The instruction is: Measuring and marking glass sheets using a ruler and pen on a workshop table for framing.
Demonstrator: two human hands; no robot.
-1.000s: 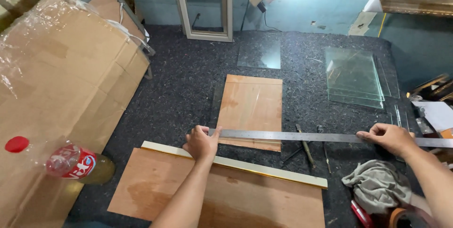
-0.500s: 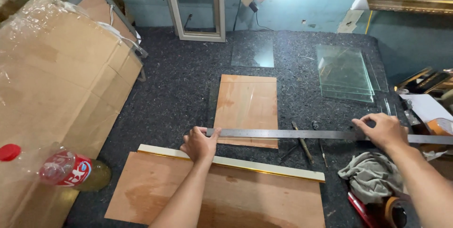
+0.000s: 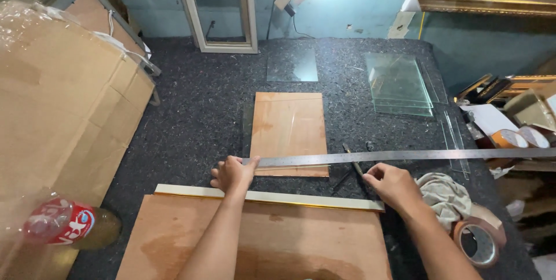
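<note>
A long steel ruler (image 3: 405,155) lies across the near end of a small brown board (image 3: 289,129), which has a clear glass sheet on it. My left hand (image 3: 233,174) grips the ruler's left end, thumb on top. Just below the ruler, my right hand (image 3: 394,185) rests on the dark felt table (image 3: 197,118) with fingers loosely curled and nothing visible in it. Its fingertips are beside a thin dark hand tool (image 3: 351,164). In front of me lies a large brown board (image 3: 324,245) with a cream strip (image 3: 272,198) along its far edge.
A stack of glass panes (image 3: 399,83) sits at the far right and a single pane (image 3: 292,64) at the far middle. A white frame (image 3: 220,11) leans on the wall. Cardboard (image 3: 58,112) and a bottle (image 3: 63,225) are left; a rag (image 3: 449,194) and tape roll (image 3: 478,244) right.
My right hand has left the ruler's right end and moved left and nearer, down beside the thin tool. My left hand still holds the ruler's left end.
</note>
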